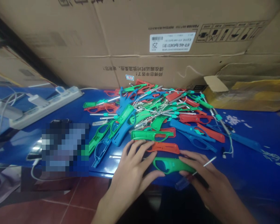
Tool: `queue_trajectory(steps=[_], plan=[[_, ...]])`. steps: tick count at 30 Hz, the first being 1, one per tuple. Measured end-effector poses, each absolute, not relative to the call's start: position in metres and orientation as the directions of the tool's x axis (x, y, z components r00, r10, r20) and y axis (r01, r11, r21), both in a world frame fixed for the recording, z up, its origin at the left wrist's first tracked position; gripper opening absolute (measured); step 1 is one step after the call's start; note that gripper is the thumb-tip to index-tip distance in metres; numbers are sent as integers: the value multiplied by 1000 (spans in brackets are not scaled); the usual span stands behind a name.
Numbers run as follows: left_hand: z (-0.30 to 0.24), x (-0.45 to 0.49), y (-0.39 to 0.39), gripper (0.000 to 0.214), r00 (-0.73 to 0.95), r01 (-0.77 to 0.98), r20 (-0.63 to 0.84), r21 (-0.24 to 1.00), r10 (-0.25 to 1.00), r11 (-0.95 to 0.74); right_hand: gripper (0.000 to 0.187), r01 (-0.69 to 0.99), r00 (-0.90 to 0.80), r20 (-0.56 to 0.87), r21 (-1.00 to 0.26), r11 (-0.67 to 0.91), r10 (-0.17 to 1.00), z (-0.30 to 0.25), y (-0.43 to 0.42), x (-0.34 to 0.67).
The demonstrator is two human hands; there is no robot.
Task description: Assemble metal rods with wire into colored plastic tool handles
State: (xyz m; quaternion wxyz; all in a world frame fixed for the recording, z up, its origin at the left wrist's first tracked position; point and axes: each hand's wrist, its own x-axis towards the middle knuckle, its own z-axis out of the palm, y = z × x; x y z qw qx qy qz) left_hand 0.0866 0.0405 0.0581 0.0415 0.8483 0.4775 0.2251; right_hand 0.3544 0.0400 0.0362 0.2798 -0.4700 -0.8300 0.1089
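Observation:
A heap of green, red and blue plastic handle shells (154, 115), mixed with metal rods and thin wires, lies on a blue table (252, 174). At the near edge lies one green shell (170, 165). My left hand (133, 171) rests with its fingers spread on the table, its fingertips touching that green shell and an orange-red shell (164, 147). My right hand (207, 180) presses on the green shell's right end and is closed round a screwdriver (196, 174) with a clear blue handle and a thin shaft.
A large cardboard box (140, 46) stands behind the heap. A white power strip (46, 104) with plugs and cables lies at the left, next to a blurred-out object (65, 146). A yellow bag (252, 95) lies at the right. Small white scraps (233, 119) dot the table.

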Motion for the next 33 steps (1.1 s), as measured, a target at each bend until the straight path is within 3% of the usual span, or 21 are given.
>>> queue_trajectory(steps=[8, 17, 20, 22, 24, 25, 26, 28, 29, 31, 33], plan=[[62, 90, 39, 43, 439, 818, 352, 224, 826, -530, 27, 791, -387, 395, -323, 520, 833, 34, 39, 356], [59, 90, 34, 46, 458, 793, 452, 182, 766, -582, 28, 765, -428, 534, -215, 607, 729, 37, 28, 359], [59, 89, 18, 35, 371, 745, 576, 283, 728, -604, 29, 782, -389, 565, -215, 585, 727, 40, 25, 361], [54, 90, 1, 12, 244, 641, 696, 407, 675, -651, 26, 791, -338, 573, -257, 555, 747, 42, 23, 363], [46, 95, -17, 24, 85, 469, 785, 512, 613, -720, 24, 782, -299, 574, -310, 541, 762, 43, 20, 363], [42, 99, -24, 33, 21, 389, 729, 625, 685, -677, 22, 772, -290, 573, -334, 541, 767, 44, 19, 362], [39, 106, -30, 33, 59, 274, 648, 721, 760, -636, 21, 761, -286, 570, -354, 544, 771, 44, 18, 361], [38, 124, -35, 26, -68, 72, 354, 934, 933, -349, 19, 746, -273, 568, -384, 544, 776, 45, 16, 356], [41, 134, -35, 29, -157, -75, 180, 978, 971, -193, 20, 745, -261, 569, -395, 538, 779, 44, 14, 352], [49, 153, -27, 41, -241, -390, -82, 921, 967, -19, 22, 746, -249, 579, -396, 535, 776, 41, 11, 343], [60, 166, -14, 49, -263, -559, -213, 828, 941, 32, 29, 745, -243, 605, -385, 545, 758, 36, 7, 333]])
